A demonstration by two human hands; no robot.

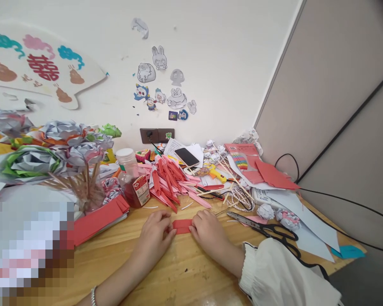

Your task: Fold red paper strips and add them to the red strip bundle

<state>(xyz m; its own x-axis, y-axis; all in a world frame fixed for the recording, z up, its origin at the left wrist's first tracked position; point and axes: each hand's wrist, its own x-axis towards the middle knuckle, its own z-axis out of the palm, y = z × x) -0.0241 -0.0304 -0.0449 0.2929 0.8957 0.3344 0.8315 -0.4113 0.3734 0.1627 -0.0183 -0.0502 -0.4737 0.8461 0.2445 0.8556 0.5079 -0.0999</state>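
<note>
A small folded red paper strip lies flat on the wooden table between my two hands. My left hand presses its left end with curled fingers. My right hand, in a white sleeve, pinches the right end. Just behind the strip lies a heap of folded red and pink paper pieces.
Black-handled scissors lie right of my right hand. A plastic bottle with red drink, a stack of red paper, paper flowers on sticks, a phone, a yellow glue gun, beads and cables crowd the table's back.
</note>
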